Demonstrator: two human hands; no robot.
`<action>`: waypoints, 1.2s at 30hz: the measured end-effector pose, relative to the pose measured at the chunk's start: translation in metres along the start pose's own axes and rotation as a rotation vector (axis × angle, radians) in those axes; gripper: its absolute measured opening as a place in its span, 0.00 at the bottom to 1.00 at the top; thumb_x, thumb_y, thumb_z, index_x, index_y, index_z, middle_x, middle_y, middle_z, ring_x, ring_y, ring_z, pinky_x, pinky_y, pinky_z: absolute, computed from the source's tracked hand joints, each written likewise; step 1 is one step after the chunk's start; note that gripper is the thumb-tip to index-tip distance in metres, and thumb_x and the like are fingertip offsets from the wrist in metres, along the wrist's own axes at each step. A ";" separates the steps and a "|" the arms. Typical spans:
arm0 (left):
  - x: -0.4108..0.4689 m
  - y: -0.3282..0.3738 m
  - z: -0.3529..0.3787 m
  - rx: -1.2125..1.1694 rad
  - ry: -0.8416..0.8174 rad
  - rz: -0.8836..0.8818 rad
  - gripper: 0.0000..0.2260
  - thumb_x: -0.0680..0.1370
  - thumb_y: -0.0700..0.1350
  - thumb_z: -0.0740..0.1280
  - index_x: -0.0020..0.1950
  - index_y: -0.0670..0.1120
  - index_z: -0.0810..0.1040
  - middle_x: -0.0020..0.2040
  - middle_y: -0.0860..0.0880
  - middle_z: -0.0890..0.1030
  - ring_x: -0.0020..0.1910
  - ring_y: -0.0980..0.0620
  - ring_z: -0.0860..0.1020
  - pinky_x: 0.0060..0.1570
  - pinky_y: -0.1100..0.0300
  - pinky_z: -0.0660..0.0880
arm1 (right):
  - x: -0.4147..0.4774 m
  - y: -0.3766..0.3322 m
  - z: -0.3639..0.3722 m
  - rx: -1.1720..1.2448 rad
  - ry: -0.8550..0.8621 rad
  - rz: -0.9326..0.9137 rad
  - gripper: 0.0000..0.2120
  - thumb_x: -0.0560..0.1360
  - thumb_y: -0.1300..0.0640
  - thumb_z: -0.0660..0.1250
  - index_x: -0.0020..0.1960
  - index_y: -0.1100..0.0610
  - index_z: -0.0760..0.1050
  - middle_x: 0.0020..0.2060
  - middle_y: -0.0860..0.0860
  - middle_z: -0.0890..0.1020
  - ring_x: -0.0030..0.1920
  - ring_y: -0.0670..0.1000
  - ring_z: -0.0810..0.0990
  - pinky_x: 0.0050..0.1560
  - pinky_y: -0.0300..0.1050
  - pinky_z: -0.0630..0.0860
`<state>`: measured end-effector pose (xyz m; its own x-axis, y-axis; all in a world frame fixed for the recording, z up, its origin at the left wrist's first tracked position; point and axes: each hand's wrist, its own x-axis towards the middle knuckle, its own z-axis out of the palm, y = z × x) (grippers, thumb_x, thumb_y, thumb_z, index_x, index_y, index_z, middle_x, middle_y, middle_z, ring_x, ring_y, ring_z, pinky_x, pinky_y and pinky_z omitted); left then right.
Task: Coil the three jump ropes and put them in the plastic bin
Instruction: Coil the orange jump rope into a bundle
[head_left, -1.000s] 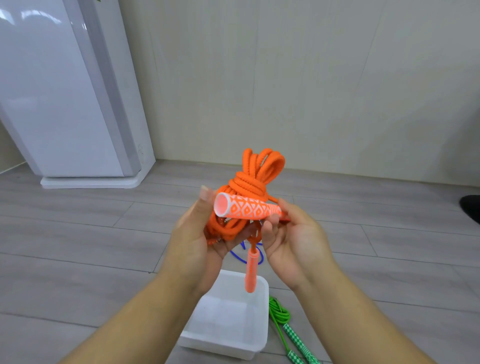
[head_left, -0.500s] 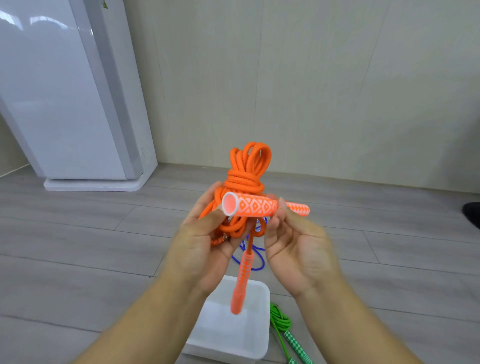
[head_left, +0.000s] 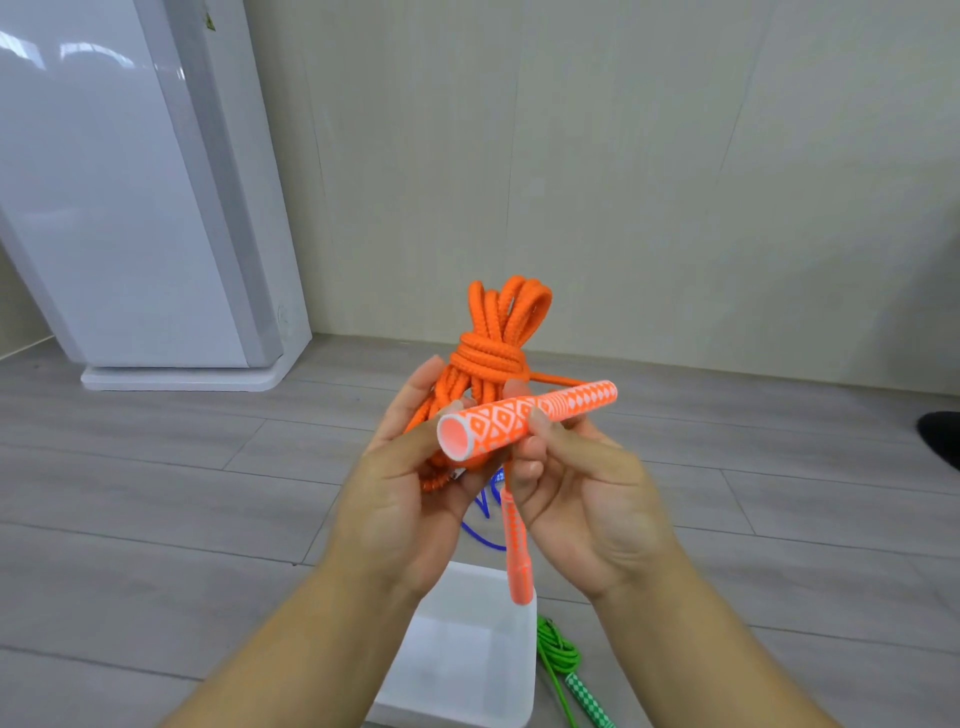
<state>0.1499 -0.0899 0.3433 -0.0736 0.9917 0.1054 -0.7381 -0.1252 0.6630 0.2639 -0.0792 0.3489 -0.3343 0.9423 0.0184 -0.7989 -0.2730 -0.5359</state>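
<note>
I hold the orange jump rope (head_left: 491, 343) at chest height, its cord bundled into a coil with wraps around its middle. My left hand (head_left: 410, 493) grips the coil's lower part. My right hand (head_left: 582, 493) pinches one orange-and-white patterned handle (head_left: 524, 418), which lies across the coil. The second orange handle (head_left: 517, 551) dangles straight down between my hands. Below on the floor sits the white plastic bin (head_left: 467, 670). A green jump rope (head_left: 563, 660) lies on the floor right of the bin. A bit of blue rope (head_left: 483, 525) shows behind my hands.
A white appliance (head_left: 130, 197) stands at the back left against the beige wall. Grey plank flooring spreads all around. A dark object (head_left: 943, 436) sits at the right edge.
The patterned handle has slid out to the right, away from the coil, and its tip now points up and right. The bundle has risen slightly, and the hanging handle has swung a little.
</note>
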 end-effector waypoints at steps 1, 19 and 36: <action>-0.001 0.001 0.002 0.000 -0.010 0.008 0.16 0.64 0.38 0.64 0.49 0.49 0.78 0.39 0.48 0.84 0.36 0.50 0.82 0.36 0.56 0.81 | 0.000 0.001 0.000 0.011 -0.010 -0.007 0.25 0.50 0.64 0.77 0.47 0.66 0.80 0.29 0.54 0.79 0.24 0.44 0.77 0.24 0.34 0.73; 0.006 -0.002 -0.005 0.237 -0.089 0.176 0.26 0.42 0.53 0.83 0.37 0.52 0.83 0.40 0.48 0.84 0.42 0.47 0.83 0.42 0.50 0.81 | 0.004 0.003 0.002 0.127 0.165 -0.018 0.12 0.63 0.60 0.67 0.44 0.66 0.78 0.36 0.55 0.82 0.26 0.43 0.79 0.23 0.30 0.73; 0.010 0.016 -0.014 -0.107 0.048 -0.108 0.30 0.56 0.41 0.73 0.58 0.48 0.78 0.40 0.44 0.82 0.32 0.48 0.82 0.32 0.52 0.79 | 0.008 -0.022 -0.007 -0.184 0.247 -0.049 0.11 0.75 0.60 0.61 0.38 0.65 0.76 0.21 0.52 0.66 0.14 0.42 0.56 0.16 0.31 0.54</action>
<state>0.1277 -0.0816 0.3446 -0.0200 0.9998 0.0004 -0.8106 -0.0165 0.5854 0.2821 -0.0639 0.3547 -0.1486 0.9781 -0.1456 -0.6998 -0.2080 -0.6834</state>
